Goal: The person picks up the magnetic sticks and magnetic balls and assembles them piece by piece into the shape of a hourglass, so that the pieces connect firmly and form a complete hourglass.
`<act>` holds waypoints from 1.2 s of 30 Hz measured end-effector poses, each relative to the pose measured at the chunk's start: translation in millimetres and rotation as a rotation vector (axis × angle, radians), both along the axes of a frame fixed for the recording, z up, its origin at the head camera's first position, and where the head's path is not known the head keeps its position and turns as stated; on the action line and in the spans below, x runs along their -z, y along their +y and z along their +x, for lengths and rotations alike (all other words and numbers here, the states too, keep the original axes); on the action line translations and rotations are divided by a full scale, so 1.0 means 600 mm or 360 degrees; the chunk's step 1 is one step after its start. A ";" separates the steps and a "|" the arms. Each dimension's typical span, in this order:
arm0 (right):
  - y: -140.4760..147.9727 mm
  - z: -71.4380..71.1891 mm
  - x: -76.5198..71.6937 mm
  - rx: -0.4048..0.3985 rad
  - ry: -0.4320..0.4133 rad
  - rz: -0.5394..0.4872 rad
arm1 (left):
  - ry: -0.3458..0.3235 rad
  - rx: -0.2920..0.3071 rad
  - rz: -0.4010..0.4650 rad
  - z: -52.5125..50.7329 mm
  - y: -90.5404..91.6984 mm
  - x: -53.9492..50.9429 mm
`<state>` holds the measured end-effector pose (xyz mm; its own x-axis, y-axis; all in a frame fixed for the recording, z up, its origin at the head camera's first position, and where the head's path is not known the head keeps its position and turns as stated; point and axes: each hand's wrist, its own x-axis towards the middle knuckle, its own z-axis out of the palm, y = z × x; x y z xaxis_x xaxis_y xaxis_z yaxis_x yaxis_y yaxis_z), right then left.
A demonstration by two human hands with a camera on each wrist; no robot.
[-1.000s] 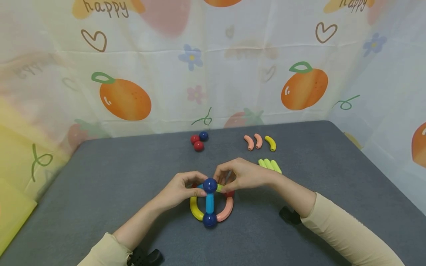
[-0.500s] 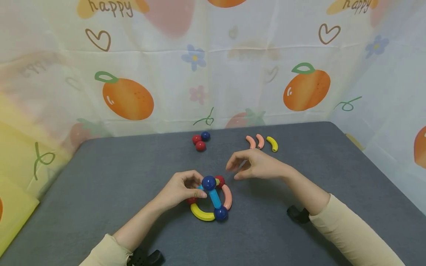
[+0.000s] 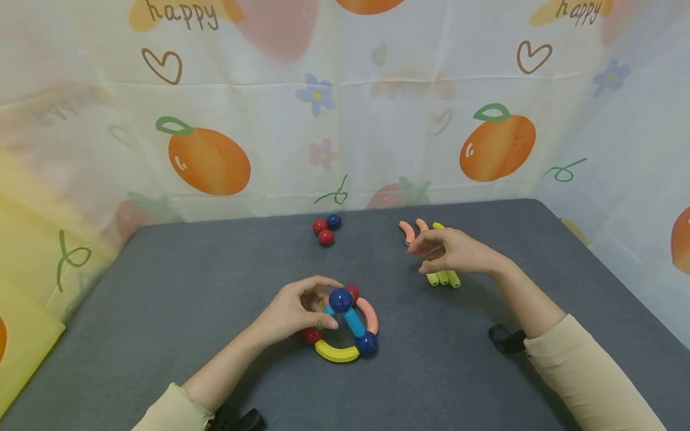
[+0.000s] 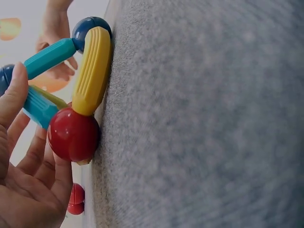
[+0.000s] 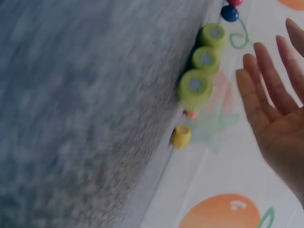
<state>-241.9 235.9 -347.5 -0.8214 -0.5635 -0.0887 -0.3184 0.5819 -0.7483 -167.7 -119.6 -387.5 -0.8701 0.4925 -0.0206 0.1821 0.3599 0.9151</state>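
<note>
My left hand (image 3: 293, 308) holds a frame of magnetic rods and balls near its top. That frame has a raised blue ball (image 3: 341, 300), light-blue rods (image 3: 354, 323) sloping down from it, and a ring with a yellow curved rod (image 3: 336, 352), a pink curved rod (image 3: 369, 316), a red ball (image 4: 73, 135) and a lower blue ball (image 3: 367, 344). The left thumb lies by the light-blue rods in the left wrist view. My right hand (image 3: 455, 251) hovers over several green rods (image 3: 443, 278), fingers apart and holding nothing; the right wrist view shows a gap between them.
Two red balls and one blue ball (image 3: 334, 221) lie together at the back of the grey table (image 3: 215, 263). Pink curved rods (image 3: 406, 231) lie at the back right, beside a yellow one partly covered by my right hand. A printed cloth (image 3: 377, 120) hangs behind.
My right hand has let go of the frame and moved right and back, over the green rods. The left hand keeps its hold, and the frame has turned, its lower blue ball swinging right.
</note>
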 end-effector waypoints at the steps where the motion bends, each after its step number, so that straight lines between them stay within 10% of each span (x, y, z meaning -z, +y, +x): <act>1: 0.005 -0.001 0.001 0.0023 -0.0016 0.0017 | -0.0002 0.0006 -0.0009 0.000 0.000 0.000; 19: 0.039 -0.013 0.018 0.0056 -0.0135 0.0247 | 0.0022 0.0184 -0.0006 -0.002 -0.006 -0.003; 36: 0.023 -0.011 0.027 -0.0011 0.0107 0.0475 | 0.0039 0.0190 0.0007 -0.003 -0.009 -0.001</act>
<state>-248.7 249.8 -363.9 -0.8272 -0.5265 -0.1964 -0.3664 0.7703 -0.5219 -169.6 -125.0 -386.8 -0.8053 0.5929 0.0022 0.2457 0.3302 0.9114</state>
